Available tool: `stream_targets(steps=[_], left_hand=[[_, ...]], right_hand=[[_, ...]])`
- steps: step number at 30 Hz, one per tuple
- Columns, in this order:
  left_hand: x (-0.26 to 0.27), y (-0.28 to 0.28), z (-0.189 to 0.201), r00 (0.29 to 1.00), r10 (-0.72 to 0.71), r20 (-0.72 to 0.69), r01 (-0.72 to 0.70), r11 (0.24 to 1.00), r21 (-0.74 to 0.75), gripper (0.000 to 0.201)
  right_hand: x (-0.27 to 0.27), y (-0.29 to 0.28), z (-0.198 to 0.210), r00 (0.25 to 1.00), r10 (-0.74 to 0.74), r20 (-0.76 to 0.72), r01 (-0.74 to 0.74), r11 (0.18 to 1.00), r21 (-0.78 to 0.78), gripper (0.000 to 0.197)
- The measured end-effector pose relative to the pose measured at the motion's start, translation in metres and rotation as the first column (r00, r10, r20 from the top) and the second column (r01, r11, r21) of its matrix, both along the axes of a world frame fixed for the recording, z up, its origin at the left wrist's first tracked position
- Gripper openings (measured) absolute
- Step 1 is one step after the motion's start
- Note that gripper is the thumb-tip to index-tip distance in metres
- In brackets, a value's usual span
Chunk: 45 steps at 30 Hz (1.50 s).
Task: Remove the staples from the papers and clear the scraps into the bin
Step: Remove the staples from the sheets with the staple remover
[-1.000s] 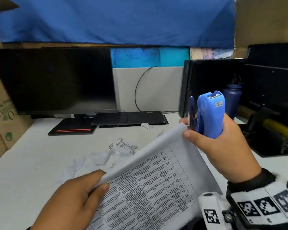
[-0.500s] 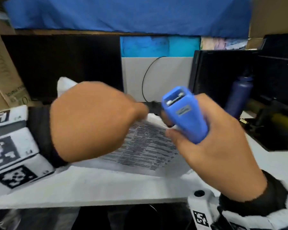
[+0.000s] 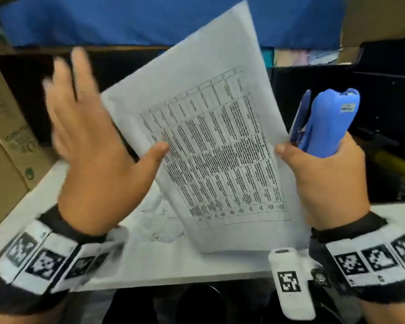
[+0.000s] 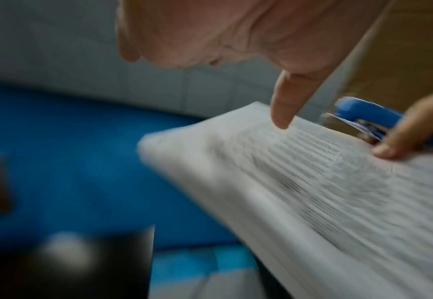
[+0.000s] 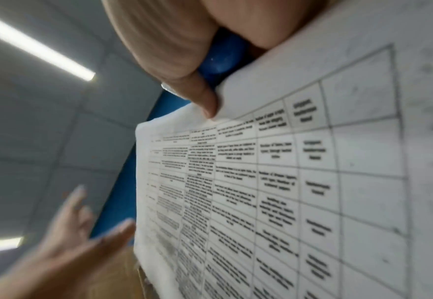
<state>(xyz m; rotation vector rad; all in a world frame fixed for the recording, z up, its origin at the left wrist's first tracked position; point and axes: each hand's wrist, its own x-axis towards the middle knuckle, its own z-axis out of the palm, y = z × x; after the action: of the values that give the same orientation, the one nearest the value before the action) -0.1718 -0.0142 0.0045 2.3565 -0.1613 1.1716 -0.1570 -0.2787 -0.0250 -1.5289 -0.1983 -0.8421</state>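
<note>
- the right hand (image 3: 323, 178) holds two things at once: its fingers wrap a blue stapler (image 3: 325, 122) that stands upright in the fist, nose up, while the thumb pinches the right edge of a printed sheet.
- the papers (image 3: 211, 127) stand raised in the air between the two hands, tilted, with one corner pointing up toward the blue cloth (image 3: 150, 17) at the back; a table of small text covers the side that faces the head camera.
- in the right wrist view the thumb tip (image 5: 207, 105) presses on the sheet's edge, with the stapler's blue body (image 5: 218, 64) just behind it.
- the left hand (image 3: 96, 160) is spread wide, fingers straight and blurred, holding nothing; its thumb (image 3: 154, 153) reaches to the sheet's left edge, and whether it touches cannot be told.
- in the left wrist view one straight finger (image 4: 284, 105) points down to the paper's top edge, and the picture is too blurred to show contact.
- crumpled paper scraps (image 3: 161, 218) lie on the white desk (image 3: 164, 267) below the raised sheet.
- a dark monitor (image 3: 24, 90) stands behind the left hand, with a cardboard box (image 3: 5, 141) at the far left.
- no staple can be made out on the sheet.
</note>
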Motion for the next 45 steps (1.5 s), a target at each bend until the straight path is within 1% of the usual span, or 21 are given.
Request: stream_targets(steps=[1,2,3,4,5,9,12,14,15,18,21,23,25,28,29,33,36,38,41,43,45], left_hand=[[0.005,0.001,-0.012,0.97,-0.214,-0.115,0.176,0.947,-0.269,0.11],[0.01,0.002,-0.025,0.872,-0.471,-0.133,0.329,0.765,-0.553,0.097],[0.015,0.002,-0.037,0.757,-0.648,-0.085,0.375,0.537,-0.756,0.073],[0.019,0.001,-0.047,0.684,-0.728,-0.047,0.347,0.382,-0.857,0.051],[0.021,0.0,-0.055,0.659,-0.751,-0.052,0.317,0.339,-0.886,0.039],[0.021,-0.008,-0.08,0.739,-0.673,-0.036,0.356,0.435,-0.827,0.04],[0.019,-0.009,-0.098,0.776,-0.628,-0.051,0.287,0.425,-0.858,0.035],[0.018,-0.01,-0.106,0.778,-0.627,-0.042,0.288,0.415,-0.863,0.033],[0.018,-0.01,-0.107,0.779,-0.626,-0.034,0.292,0.41,-0.864,0.032],[0.017,-0.014,-0.106,0.802,-0.598,-0.022,0.289,0.419,-0.861,0.034],[0.017,-0.016,-0.104,0.818,-0.575,-0.016,0.311,0.466,-0.828,0.031],[0.017,-0.017,-0.104,0.816,-0.578,0.001,0.335,0.47,-0.817,0.032],[0.016,-0.017,-0.103,0.81,-0.586,0.014,0.347,0.461,-0.817,0.034],[0.016,-0.018,-0.104,0.803,-0.596,0.011,0.35,0.456,-0.818,0.031],[0.016,-0.018,-0.105,0.804,-0.595,0.005,0.343,0.456,-0.821,0.031],[0.014,-0.019,-0.104,0.795,-0.606,0.012,0.335,0.423,-0.842,0.033],[0.012,-0.019,-0.103,0.78,-0.624,0.047,0.344,0.366,-0.865,0.028],[0.012,-0.018,-0.104,0.78,-0.623,0.055,0.341,0.35,-0.872,0.027],[0.011,-0.018,-0.106,0.79,-0.611,0.044,0.336,0.371,-0.866,0.027],[0.01,-0.019,-0.108,0.799,-0.6,0.04,0.334,0.387,-0.86,0.027],[0.01,-0.02,-0.108,0.812,-0.581,0.047,0.321,0.379,-0.868,0.027]], right_hand=[[0.006,-0.001,-0.006,0.999,0.032,-0.033,-0.03,0.998,0.056,0.022],[0.012,-0.001,-0.012,0.996,0.064,-0.065,-0.056,0.992,0.111,0.025],[0.017,0.0,-0.019,0.992,0.088,-0.092,-0.072,0.984,0.16,0.031],[0.021,0.003,-0.025,0.988,0.106,-0.113,-0.081,0.976,0.202,0.035],[0.025,0.007,-0.033,0.984,0.115,-0.135,-0.081,0.968,0.238,0.037],[0.033,0.02,-0.07,0.954,0.189,-0.233,-0.08,0.909,0.41,0.041],[0.035,0.022,-0.095,0.922,0.251,-0.296,-0.091,0.881,0.464,0.032],[0.036,0.018,-0.103,0.905,0.295,-0.307,-0.12,0.869,0.481,0.029],[0.036,0.016,-0.106,0.9,0.316,-0.3,-0.143,0.864,0.482,0.036],[0.037,0.011,-0.106,0.905,0.313,-0.288,-0.173,0.889,0.424,0.072],[0.038,0.005,-0.104,0.909,0.324,-0.262,-0.217,0.905,0.367,0.08],[0.038,-0.001,-0.103,0.91,0.334,-0.246,-0.239,0.906,0.35,0.082],[0.038,-0.006,-0.099,0.916,0.338,-0.215,-0.25,0.901,0.354,0.078],[0.037,-0.014,-0.085,0.911,0.383,-0.156,-0.301,0.872,0.385,0.045],[0.036,-0.017,-0.079,0.908,0.399,-0.13,-0.319,0.858,0.403,0.039],[0.031,-0.023,-0.061,0.934,0.339,-0.114,-0.286,0.9,0.33,0.039],[0.031,-0.021,-0.063,0.938,0.32,-0.134,-0.275,0.921,0.277,0.042],[0.033,-0.02,-0.068,0.938,0.311,-0.154,-0.268,0.931,0.249,0.043],[0.035,-0.014,-0.074,0.933,0.311,-0.181,-0.268,0.936,0.229,0.059],[0.037,-0.01,-0.077,0.935,0.299,-0.189,-0.247,0.935,0.255,0.078],[0.037,-0.008,-0.079,0.933,0.312,-0.182,-0.248,0.92,0.303,0.086]])
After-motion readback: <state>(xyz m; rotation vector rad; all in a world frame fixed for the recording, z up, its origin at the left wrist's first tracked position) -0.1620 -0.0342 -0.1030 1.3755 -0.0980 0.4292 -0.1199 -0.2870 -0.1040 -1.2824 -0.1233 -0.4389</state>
